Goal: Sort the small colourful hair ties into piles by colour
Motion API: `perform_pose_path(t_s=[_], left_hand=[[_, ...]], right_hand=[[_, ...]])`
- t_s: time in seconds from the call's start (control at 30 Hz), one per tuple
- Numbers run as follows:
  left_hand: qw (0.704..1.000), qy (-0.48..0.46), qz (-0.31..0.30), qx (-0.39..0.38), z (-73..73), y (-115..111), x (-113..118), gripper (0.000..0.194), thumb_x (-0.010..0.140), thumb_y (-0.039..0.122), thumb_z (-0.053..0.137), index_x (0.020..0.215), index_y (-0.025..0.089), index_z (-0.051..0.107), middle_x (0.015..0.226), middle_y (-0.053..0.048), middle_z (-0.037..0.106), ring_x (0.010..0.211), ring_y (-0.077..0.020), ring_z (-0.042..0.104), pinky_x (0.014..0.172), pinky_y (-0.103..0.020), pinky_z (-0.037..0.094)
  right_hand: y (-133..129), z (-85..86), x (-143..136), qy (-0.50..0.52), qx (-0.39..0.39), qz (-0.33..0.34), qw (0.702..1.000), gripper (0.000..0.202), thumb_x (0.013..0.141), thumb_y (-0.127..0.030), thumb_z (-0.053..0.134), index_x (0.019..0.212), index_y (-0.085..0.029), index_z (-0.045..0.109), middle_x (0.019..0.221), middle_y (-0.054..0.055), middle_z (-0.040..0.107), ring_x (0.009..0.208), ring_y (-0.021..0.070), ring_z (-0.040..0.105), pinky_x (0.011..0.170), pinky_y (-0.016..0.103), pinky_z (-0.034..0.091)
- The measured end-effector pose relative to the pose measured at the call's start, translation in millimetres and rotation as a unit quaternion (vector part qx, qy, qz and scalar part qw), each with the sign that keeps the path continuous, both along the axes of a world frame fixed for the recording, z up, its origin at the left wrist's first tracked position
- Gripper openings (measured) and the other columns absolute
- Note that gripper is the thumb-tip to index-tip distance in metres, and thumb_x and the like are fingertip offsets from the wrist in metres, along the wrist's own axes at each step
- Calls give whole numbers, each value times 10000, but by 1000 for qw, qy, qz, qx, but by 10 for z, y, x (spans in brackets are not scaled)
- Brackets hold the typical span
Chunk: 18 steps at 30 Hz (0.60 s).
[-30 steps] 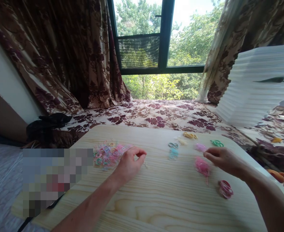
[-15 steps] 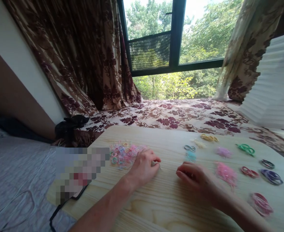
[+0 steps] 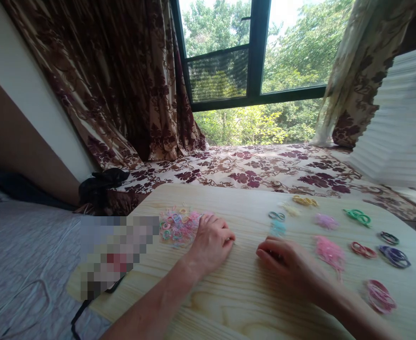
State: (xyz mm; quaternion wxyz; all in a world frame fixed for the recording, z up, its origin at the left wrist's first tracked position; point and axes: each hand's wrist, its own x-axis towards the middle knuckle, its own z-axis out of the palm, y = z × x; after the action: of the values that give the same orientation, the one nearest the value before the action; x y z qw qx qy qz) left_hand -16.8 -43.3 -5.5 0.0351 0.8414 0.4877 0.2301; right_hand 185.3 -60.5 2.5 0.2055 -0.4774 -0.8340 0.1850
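My left hand (image 3: 213, 238) rests on the pale wooden table (image 3: 229, 302), beside a mixed pile of small coloured bands (image 3: 177, 226). Its fingers are pinched together on something too small to make out. My right hand (image 3: 282, 257) lies on the table with curled fingers, just below a small turquoise bunch (image 3: 278, 228) and grey-blue rings (image 3: 276, 216); what it holds, if anything, is hidden. Right of it are a pink bunch (image 3: 330, 252), a lilac bunch (image 3: 326, 221) and red rings (image 3: 363, 250).
Yellow rings (image 3: 305, 201), green rings (image 3: 357, 217), black rings (image 3: 389, 237), purple rings (image 3: 394, 256) and dark pink rings (image 3: 380, 296) lie farther right. A blurred-out object with a black cable (image 3: 80, 314) is at the table's left edge.
My left thumb and fingertips have drawn closer together, and less of the small pale item there shows. My right hand has barely moved. The view has shifted slightly.
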Motion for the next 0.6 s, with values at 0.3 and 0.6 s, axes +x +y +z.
perform_pose_path(t_s=[0.3, 0.6], left_hand=[[996, 66, -4, 58, -48, -20, 25, 153, 824, 153, 459, 739, 168, 585, 809, -34, 588, 884, -184, 491, 964, -410, 304], [997, -45, -62, 17, -9, -92, 99, 132, 832, 159, 455, 778, 185, 573, 778, -5, 620, 831, -144, 534, 1043, -423, 221]], right_hand=[[10, -10, -2, 2, -4, -5, 1000, 317, 852, -326, 417, 691, -185, 651, 681, 44, 630, 593, 152, 563, 549, 246, 419], [24, -153, -12, 114, 27, -38, 992, 227, 833, -303, 461, 923, -202, 643, 729, 25, 656, 555, 127, 550, 516, 234, 433]])
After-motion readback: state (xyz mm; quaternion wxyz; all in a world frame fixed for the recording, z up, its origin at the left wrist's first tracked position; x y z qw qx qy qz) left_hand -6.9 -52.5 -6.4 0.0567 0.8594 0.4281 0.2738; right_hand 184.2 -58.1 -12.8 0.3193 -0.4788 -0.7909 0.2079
